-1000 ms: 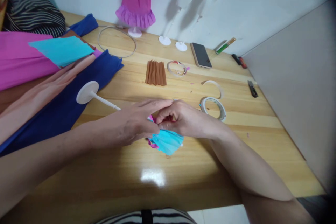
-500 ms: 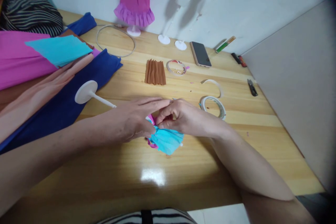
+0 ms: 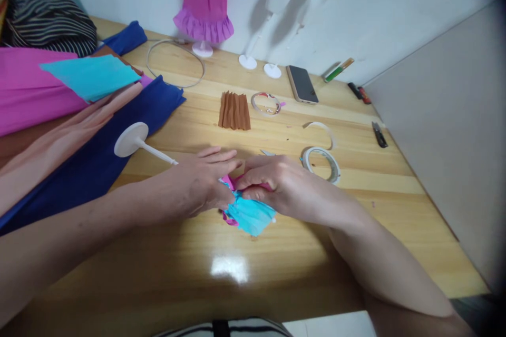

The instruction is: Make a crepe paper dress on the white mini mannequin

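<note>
We can read no text, label, brand, number or sign here: the faint marks inside the white tape roll (image 3: 336, 171) and the coloured patches in the small ring (image 3: 254, 105) are too small for us to tell as print, and on the phone (image 3: 302, 85) and the green-and-tan stick (image 3: 338, 70) we make out no lettering either

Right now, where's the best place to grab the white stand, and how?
Probably pinch the white stand by its thin stem, from above: that part is slim, and nothing covers it between the round base and the left hand.
</note>
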`<state>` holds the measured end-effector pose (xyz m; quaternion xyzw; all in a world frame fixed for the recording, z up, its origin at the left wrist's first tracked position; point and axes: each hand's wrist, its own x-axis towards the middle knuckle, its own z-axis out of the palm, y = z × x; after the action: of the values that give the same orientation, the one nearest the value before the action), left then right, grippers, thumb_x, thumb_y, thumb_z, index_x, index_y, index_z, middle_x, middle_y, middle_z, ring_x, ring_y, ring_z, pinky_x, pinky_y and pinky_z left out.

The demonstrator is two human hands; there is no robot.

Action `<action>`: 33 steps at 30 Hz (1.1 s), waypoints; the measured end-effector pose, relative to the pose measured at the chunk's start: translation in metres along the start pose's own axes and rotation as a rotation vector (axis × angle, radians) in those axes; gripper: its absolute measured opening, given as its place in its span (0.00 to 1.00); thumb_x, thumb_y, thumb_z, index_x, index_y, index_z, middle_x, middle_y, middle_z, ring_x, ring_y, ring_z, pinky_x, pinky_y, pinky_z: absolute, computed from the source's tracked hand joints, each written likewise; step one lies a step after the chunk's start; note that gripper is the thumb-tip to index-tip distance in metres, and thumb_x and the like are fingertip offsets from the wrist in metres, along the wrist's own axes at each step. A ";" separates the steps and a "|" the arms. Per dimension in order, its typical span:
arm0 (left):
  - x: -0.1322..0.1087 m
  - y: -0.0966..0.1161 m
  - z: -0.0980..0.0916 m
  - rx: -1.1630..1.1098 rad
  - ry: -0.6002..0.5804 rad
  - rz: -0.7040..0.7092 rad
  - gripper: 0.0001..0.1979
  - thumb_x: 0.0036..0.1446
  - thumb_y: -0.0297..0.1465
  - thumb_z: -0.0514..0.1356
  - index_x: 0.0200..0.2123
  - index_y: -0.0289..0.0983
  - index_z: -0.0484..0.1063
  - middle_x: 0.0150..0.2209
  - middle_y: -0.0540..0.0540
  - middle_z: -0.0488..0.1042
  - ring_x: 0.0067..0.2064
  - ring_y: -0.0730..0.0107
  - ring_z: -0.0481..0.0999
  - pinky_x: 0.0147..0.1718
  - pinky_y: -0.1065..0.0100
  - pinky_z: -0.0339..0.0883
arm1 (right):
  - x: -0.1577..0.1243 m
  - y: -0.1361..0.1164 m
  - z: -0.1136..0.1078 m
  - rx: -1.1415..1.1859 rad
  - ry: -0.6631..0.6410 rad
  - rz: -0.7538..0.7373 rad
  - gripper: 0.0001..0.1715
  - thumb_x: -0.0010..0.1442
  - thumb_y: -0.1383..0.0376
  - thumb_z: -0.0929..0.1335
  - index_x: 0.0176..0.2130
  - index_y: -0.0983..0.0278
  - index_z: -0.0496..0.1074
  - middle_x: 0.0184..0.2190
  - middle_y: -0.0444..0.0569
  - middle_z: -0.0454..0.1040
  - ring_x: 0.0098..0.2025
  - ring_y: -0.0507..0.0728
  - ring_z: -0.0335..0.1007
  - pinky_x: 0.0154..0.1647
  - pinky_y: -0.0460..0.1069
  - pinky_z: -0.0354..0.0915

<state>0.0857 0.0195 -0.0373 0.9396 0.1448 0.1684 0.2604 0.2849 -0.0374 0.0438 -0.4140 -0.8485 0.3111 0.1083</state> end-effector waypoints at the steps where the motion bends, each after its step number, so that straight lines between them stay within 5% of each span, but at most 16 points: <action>1: -0.001 -0.001 0.001 0.003 0.004 0.017 0.25 0.56 0.43 0.58 0.56 0.41 0.65 0.60 0.43 0.66 0.63 0.57 0.60 0.61 0.59 0.50 | -0.001 -0.002 0.000 -0.018 0.005 0.000 0.09 0.59 0.73 0.67 0.31 0.64 0.77 0.32 0.49 0.77 0.35 0.54 0.72 0.33 0.46 0.61; 9: 0.000 0.001 0.001 0.012 0.021 0.079 0.13 0.58 0.37 0.58 0.46 0.42 0.73 0.52 0.44 0.75 0.62 0.57 0.63 0.60 0.56 0.52 | -0.007 -0.012 -0.001 -0.223 0.061 0.053 0.12 0.63 0.72 0.63 0.36 0.66 0.76 0.33 0.50 0.73 0.32 0.53 0.69 0.30 0.46 0.58; 12: -0.001 0.000 0.000 0.002 0.025 0.092 0.16 0.58 0.38 0.58 0.49 0.42 0.72 0.55 0.42 0.72 0.63 0.56 0.62 0.60 0.54 0.53 | -0.006 -0.009 -0.004 -0.328 0.095 0.134 0.10 0.63 0.69 0.64 0.36 0.65 0.76 0.30 0.49 0.70 0.28 0.52 0.65 0.26 0.45 0.53; 19: 0.001 -0.004 0.004 0.038 -0.035 -0.036 0.25 0.56 0.41 0.60 0.56 0.41 0.67 0.62 0.39 0.63 0.63 0.54 0.62 0.59 0.56 0.54 | 0.002 0.012 -0.001 -0.259 -0.045 0.232 0.08 0.61 0.68 0.66 0.32 0.65 0.76 0.30 0.47 0.72 0.29 0.51 0.67 0.27 0.45 0.52; 26: -0.002 -0.016 0.014 0.030 -0.068 -0.057 0.24 0.53 0.44 0.62 0.52 0.42 0.70 0.60 0.40 0.65 0.64 0.53 0.59 0.60 0.54 0.50 | 0.006 0.015 0.006 -0.200 -0.006 0.241 0.07 0.60 0.70 0.65 0.32 0.66 0.73 0.30 0.48 0.74 0.29 0.51 0.67 0.28 0.45 0.53; 33: -0.001 -0.001 0.003 -0.019 0.094 0.126 0.07 0.55 0.37 0.61 0.36 0.43 0.75 0.45 0.47 0.76 0.52 0.62 0.70 0.53 0.61 0.60 | 0.005 0.009 0.005 -0.210 0.007 0.266 0.07 0.59 0.70 0.66 0.30 0.65 0.72 0.27 0.46 0.75 0.28 0.51 0.67 0.28 0.45 0.52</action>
<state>0.0857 0.0190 -0.0408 0.9353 0.0960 0.2297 0.2513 0.2851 -0.0319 0.0339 -0.5327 -0.8139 0.2307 0.0252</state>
